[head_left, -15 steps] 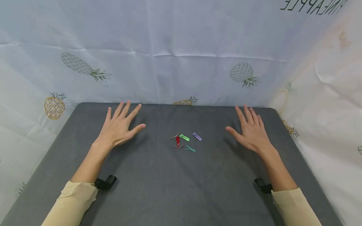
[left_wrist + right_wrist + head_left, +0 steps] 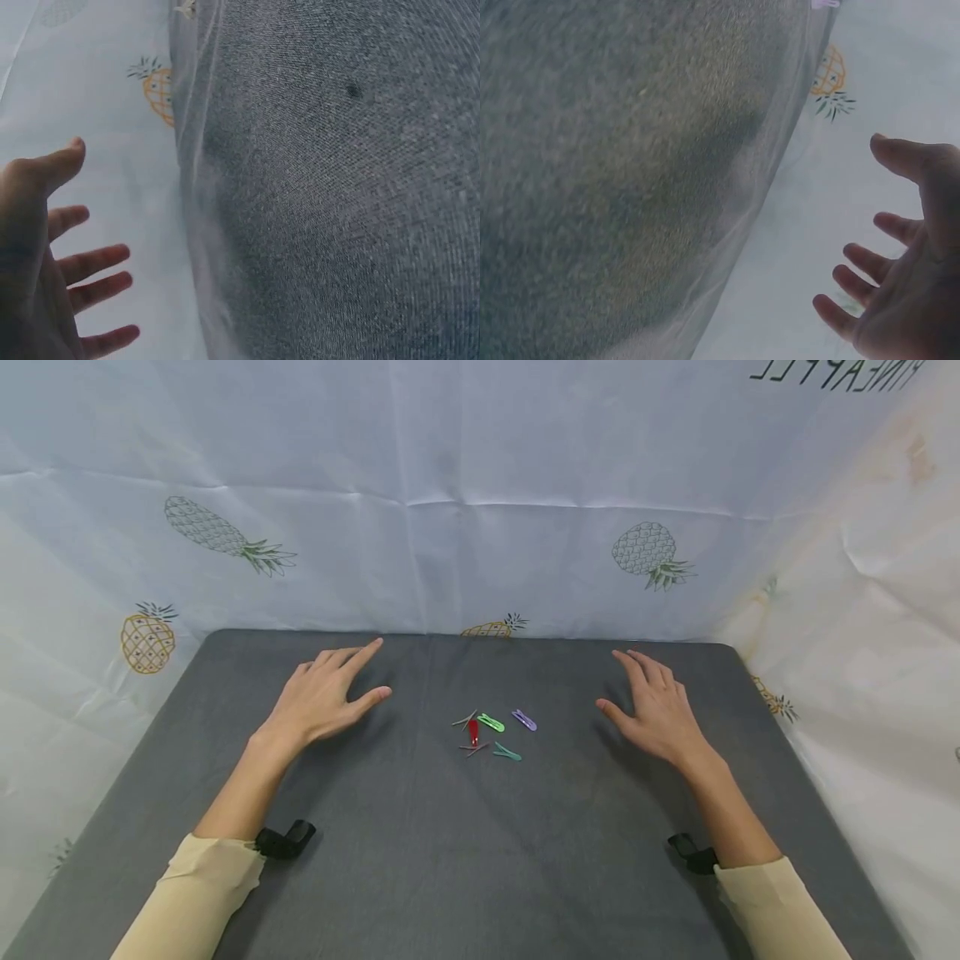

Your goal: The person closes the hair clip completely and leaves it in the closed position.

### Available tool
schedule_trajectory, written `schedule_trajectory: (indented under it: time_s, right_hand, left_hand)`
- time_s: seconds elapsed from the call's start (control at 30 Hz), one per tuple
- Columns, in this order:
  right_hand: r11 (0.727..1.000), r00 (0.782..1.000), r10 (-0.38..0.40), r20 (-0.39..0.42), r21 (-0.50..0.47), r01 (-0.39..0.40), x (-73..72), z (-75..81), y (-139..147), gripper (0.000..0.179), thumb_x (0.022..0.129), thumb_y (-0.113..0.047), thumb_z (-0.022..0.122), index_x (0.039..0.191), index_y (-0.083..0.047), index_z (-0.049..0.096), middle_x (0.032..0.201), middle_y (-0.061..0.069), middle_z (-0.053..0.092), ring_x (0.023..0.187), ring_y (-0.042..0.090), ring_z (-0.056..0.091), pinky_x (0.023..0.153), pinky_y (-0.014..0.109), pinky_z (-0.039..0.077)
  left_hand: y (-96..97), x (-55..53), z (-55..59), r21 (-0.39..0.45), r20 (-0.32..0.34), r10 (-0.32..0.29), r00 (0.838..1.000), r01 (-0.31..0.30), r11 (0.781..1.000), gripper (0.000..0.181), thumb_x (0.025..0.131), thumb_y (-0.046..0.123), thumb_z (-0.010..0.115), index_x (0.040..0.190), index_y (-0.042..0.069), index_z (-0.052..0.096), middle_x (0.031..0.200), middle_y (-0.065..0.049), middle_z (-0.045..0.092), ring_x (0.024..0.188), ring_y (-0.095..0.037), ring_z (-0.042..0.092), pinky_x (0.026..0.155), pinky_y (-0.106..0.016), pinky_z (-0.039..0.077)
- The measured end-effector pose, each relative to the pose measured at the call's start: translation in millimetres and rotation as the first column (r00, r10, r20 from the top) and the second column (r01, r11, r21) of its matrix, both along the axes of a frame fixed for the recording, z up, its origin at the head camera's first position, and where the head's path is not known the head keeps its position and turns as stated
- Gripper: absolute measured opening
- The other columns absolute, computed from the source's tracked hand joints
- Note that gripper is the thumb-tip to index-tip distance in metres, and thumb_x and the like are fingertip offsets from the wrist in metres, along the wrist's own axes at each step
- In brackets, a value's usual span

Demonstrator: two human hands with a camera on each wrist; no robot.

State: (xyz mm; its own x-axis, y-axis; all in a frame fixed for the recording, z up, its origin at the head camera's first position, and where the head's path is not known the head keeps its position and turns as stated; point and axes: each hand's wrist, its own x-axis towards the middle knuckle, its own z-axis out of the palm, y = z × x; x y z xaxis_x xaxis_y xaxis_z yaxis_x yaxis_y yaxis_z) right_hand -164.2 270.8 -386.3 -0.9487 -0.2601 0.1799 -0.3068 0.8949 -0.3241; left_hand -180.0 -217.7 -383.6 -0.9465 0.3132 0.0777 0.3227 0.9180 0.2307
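Several small clips lie grouped in the middle of the dark grey table. They include a purple clip [image 2: 524, 720], a bright green clip [image 2: 491, 722], a red clip [image 2: 473, 732] and a teal clip [image 2: 507, 752], plus two thin brownish-grey ones with splayed legs. To their left my left hand [image 2: 318, 697] hovers with spread, slightly bent fingers and holds nothing. My right hand [image 2: 656, 714] is on the other side, likewise relaxed and holding nothing, apart from the clips. Both wrist views show the fingers separated, with the left thumb [image 2: 64, 165] and right thumb [image 2: 900, 156] raised.
A dark grey cloth covers the table [image 2: 480, 868]. Behind it and along both sides hangs a white curtain [image 2: 480, 435] printed with pineapples. Black camera mounts, one on the left wrist [image 2: 287, 841] and one on the right wrist [image 2: 693, 854], stick out inward.
The fingers of both hands have bent from a straighter, fanned spread, and the right hand has shifted slightly inward. The clips lie as before; the head view has moved slightly.
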Motion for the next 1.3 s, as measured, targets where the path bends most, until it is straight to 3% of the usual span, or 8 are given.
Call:
schedule_trajectory:
  time_s: [0.17,0.53,0.77,0.97,1.3]
  right_hand:
    - [0.998,1.0,0.018,-0.016,-0.059,-0.019,-0.2,-0.7,-4.8,0.071,0.103,-0.034,0.075,0.161,-0.004,0.046,0.161,0.031,0.044,0.148,0.056,0.039,0.111,0.078,0.034]
    - [0.981,0.999,0.03,-0.02,-0.189,-0.034,-1.1,-4.0,-15.3,0.055,0.102,-0.024,0.077,0.149,-0.002,0.059,0.149,0.029,0.056,0.142,0.053,0.046,0.114,0.073,0.034]
    - [0.965,0.997,0.054,0.058,-0.258,-0.037,1.0,-4.0,-23.8,0.049,0.103,-0.018,0.076,0.146,0.0,0.06,0.145,0.027,0.059,0.139,0.047,0.05,0.116,0.07,0.037]
    - [0.948,0.993,0.091,0.073,-0.311,-0.064,1.9,-6.5,-28.9,0.046,0.102,-0.014,0.077,0.142,0.002,0.062,0.14,0.027,0.063,0.131,0.044,0.056,0.11,0.064,0.044]
    - [0.934,0.984,0.128,0.122,-0.35,-0.078,-0.6,-6.6,-38.8,0.046,0.103,-0.016,0.076,0.143,0.002,0.062,0.141,0.027,0.063,0.131,0.046,0.06,0.109,0.066,0.049]
  left_hand:
    - [1.9,-2.3,0.4,0.055,0.045,-0.024,0.999,0.022,0.998,0.074,0.107,0.049,0.066,0.17,0.021,0.039,0.161,-0.025,0.053,0.144,-0.05,0.053,0.107,-0.075,0.044]
    - [8.8,-2.5,0.9,0.119,0.141,-0.07,0.988,0.053,0.991,0.064,0.109,0.036,0.067,0.165,0.017,0.046,0.152,-0.018,0.063,0.138,-0.043,0.057,0.097,-0.067,0.052]
    - [14.7,-2.5,-0.6,0.146,0.154,-0.073,0.985,0.05,0.988,0.055,0.109,0.035,0.066,0.159,0.014,0.054,0.149,-0.018,0.065,0.139,-0.042,0.058,0.101,-0.069,0.051]
    - [19.5,-5.0,-2.3,0.193,0.172,-0.086,0.981,0.052,0.98,0.05,0.109,0.033,0.067,0.154,0.011,0.059,0.146,-0.019,0.067,0.135,-0.041,0.063,0.102,-0.068,0.052]
    - [24.2,-10.1,-3.1,0.306,0.21,-0.138,0.968,0.069,0.95,0.049,0.109,0.033,0.067,0.151,0.007,0.06,0.146,-0.018,0.068,0.135,-0.039,0.064,0.107,-0.064,0.051]
